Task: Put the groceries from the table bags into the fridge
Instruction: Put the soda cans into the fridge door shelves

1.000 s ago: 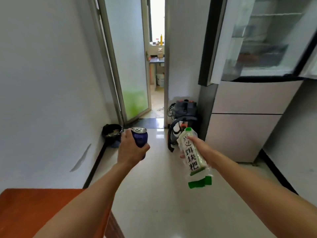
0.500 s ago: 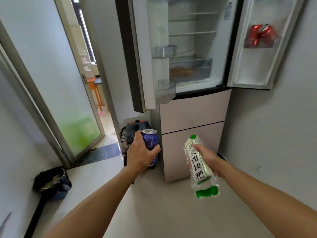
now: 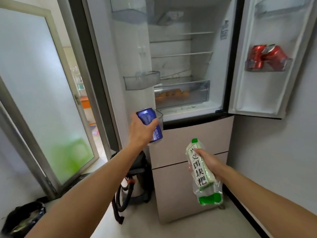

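Closer to open fridge (image 3: 180,69), left hand (image 3: 140,131) raised gripping blue can (image 3: 150,123), right hand (image 3: 208,162) clutching white packet (image 3: 199,170)

Frosted glass door (image 3: 42,93), grey wall (image 3: 274,152)

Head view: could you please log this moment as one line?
left hand: holds blue can | right hand: holds packet | fridge: doors open | red cans: right door bin

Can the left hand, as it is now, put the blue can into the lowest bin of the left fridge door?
Probably yes. The left hand holds the blue can right beside the lowest bin of the open left door, and nothing stands between them.
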Tool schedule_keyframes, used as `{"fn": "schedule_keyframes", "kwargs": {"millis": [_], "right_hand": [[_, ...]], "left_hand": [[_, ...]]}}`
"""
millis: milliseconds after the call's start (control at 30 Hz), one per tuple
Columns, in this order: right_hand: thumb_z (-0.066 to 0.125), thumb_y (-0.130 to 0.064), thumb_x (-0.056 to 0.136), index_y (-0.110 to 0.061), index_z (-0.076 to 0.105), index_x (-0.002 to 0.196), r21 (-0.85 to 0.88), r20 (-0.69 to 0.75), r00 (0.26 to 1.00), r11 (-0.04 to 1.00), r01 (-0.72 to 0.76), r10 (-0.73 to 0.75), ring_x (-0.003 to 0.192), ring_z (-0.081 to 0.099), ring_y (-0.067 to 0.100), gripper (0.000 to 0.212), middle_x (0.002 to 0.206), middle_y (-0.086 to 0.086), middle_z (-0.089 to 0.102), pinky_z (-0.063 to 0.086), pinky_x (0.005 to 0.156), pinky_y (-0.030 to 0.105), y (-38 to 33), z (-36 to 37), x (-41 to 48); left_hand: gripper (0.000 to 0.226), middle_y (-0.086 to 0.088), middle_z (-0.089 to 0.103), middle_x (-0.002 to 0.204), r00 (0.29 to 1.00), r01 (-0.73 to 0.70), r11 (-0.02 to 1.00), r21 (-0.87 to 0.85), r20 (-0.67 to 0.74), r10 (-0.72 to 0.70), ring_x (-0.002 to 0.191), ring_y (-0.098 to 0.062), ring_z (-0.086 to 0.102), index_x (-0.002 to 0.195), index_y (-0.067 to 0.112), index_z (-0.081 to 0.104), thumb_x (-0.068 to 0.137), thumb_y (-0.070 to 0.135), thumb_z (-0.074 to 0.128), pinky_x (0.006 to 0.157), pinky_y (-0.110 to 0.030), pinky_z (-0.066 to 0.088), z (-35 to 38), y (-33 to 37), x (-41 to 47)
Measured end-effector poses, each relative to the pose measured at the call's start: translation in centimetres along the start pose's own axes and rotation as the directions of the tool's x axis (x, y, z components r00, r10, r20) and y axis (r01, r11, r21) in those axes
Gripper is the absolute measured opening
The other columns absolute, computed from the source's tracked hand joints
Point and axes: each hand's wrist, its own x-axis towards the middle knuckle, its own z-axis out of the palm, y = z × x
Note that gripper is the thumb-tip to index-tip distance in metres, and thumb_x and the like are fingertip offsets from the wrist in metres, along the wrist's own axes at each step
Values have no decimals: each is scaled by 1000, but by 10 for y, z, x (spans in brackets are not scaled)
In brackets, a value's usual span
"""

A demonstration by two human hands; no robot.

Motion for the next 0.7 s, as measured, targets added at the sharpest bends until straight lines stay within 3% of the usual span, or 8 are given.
{"fn": "schedule_keyframes", "kwargs": {"millis": [133,233,433,567,700], "right_hand": [[46,-40,98,2,59,105,-1,-19,1000,1000,1,-2,68,66,30,44,78,18,67,54,67,41,-22,-9,39],[48,-40,97,2,60,106,-1,-29,999,999,42,-42,72,66,32,45,84,20,68,55,70,43,-43,-18,65],[48,-40,97,2,62,107,21,6,997,997,80,-80,75,67,33,45,86,21,69,56,71,43,-68,-37,119],[51,-43,95,2,62,110,1,54,996,998,66,-66,81,67,36,49,89,23,70,52,82,52,-72,-50,160],[48,-42,97,3,61,109,-46,146,989,998,45,-38,72,67,31,49,84,20,70,56,69,42,-81,-61,198]], "left_hand": [[56,-3,54,109,995,91,994,-57,-37,-93,90,-20,60,114,20,36,79,40,74,67,-30,51,13,6,61],[60,-6,54,110,993,103,992,-73,-52,-107,92,-23,62,117,15,37,77,36,77,72,-38,56,20,2,98],[63,-5,53,108,986,130,986,108,-121,-117,98,-31,60,109,16,32,72,32,80,84,-52,55,37,-19,145],[63,-5,49,107,967,237,956,171,-130,-217,98,-29,56,112,15,30,74,22,81,86,-52,53,55,-31,156],[65,-6,49,106,955,289,929,231,-138,-263,94,-27,55,116,12,32,73,13,81,85,-49,54,72,-38,159]]}}
